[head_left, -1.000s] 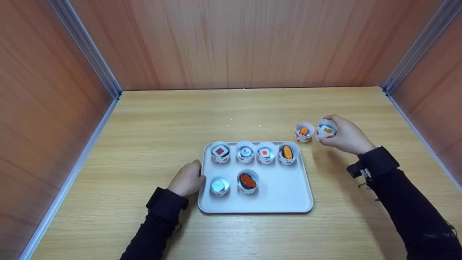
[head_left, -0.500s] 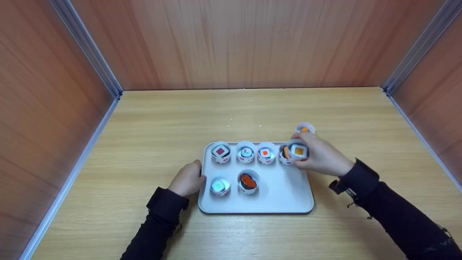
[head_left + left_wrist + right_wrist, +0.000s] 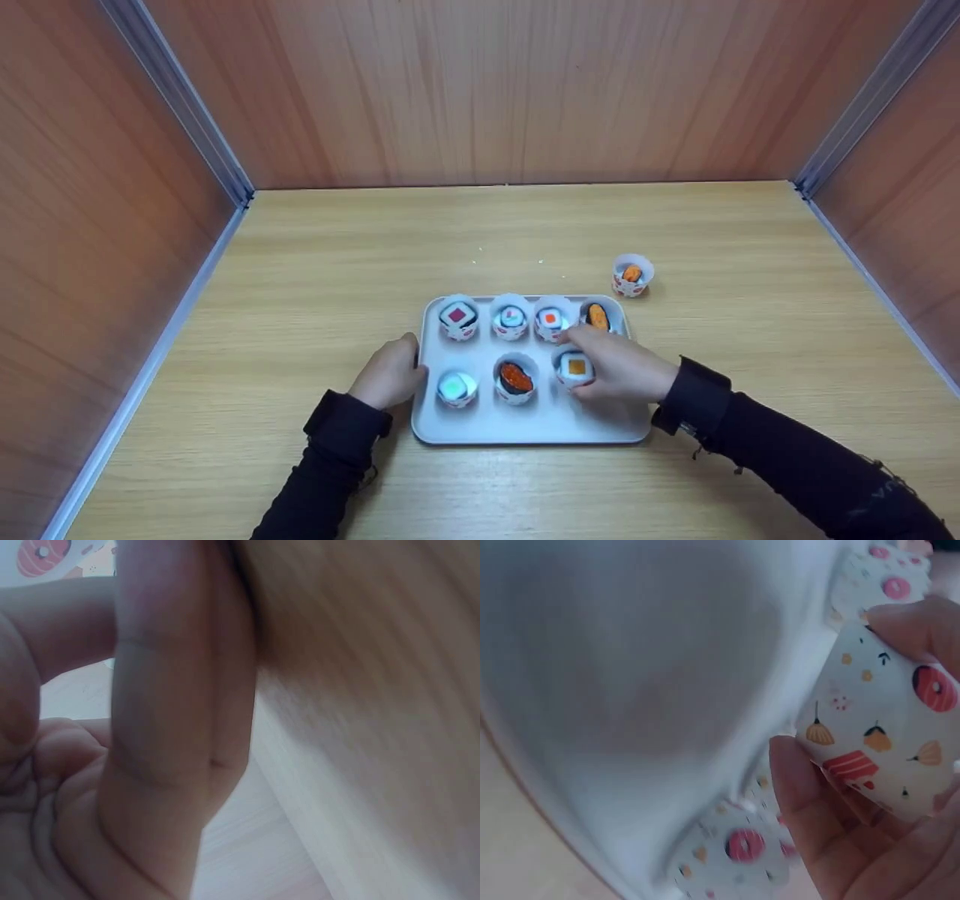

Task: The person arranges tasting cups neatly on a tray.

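My right hand (image 3: 626, 365) grips a patterned paper baking cup (image 3: 575, 370) between thumb and fingers, over the near row of a white tray (image 3: 525, 429). Inside sits a white, square-topped sushi piece with a yellow middle. In the right wrist view this cup (image 3: 881, 716) shows donut and flower prints. A cup with red roe sushi (image 3: 515, 378) stands just left of it. At the tray's left edge my left hand (image 3: 388, 371) holds the rim, thumb on the upper side; the left wrist view shows its fingers (image 3: 161, 705) close up, bent at the edge.
Several cups with sushi line the tray's far row, among them one with a dark red square (image 3: 458, 316). A pale green piece (image 3: 456, 387) sits near left. One cup with an orange piece (image 3: 631, 274) stands on the table beyond the tray. Wooden panels (image 3: 495, 90) enclose the table.
My right hand has carried the cup with the yellow-centred sushi from the table at the right, leftward and nearer, over the tray's near row. My left hand has stayed at the tray's edge.
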Motion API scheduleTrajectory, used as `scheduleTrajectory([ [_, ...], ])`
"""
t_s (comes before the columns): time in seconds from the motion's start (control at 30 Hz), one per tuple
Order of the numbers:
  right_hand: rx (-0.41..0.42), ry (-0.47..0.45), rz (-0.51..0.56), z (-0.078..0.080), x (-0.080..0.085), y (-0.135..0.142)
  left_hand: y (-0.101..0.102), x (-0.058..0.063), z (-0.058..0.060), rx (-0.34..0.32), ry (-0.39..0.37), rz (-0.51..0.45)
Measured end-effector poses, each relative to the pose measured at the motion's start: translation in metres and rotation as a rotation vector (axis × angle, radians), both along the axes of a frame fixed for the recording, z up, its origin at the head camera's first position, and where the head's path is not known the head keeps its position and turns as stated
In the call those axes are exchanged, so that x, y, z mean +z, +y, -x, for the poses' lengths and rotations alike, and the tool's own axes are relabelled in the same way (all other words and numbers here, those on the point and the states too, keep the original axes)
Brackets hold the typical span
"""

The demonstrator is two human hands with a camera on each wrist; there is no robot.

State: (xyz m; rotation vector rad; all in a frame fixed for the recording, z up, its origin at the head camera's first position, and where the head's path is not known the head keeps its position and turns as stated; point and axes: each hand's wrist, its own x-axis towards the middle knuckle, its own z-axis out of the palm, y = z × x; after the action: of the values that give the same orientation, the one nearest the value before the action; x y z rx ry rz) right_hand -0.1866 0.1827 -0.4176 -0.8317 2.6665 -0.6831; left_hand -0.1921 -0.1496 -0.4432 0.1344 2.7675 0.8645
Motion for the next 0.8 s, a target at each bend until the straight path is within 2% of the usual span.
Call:
scheduleTrajectory([
  [0.2,0.008,-0.029,-0.055,-0.001,-0.008,-0.009,-0.001,-0.001,0.0,-0.001,0.017,0.005],
  [0.57,-0.044,-0.079,-0.045,-0.002,-0.01,-0.011,-0.001,-0.001,0.0,-0.009,0.031,0.006],
  [0.8,-0.007,-0.061,-0.021,0.001,0.001,-0.002,-0.001,-0.001,0.0,-0.001,0.013,-0.001],
])
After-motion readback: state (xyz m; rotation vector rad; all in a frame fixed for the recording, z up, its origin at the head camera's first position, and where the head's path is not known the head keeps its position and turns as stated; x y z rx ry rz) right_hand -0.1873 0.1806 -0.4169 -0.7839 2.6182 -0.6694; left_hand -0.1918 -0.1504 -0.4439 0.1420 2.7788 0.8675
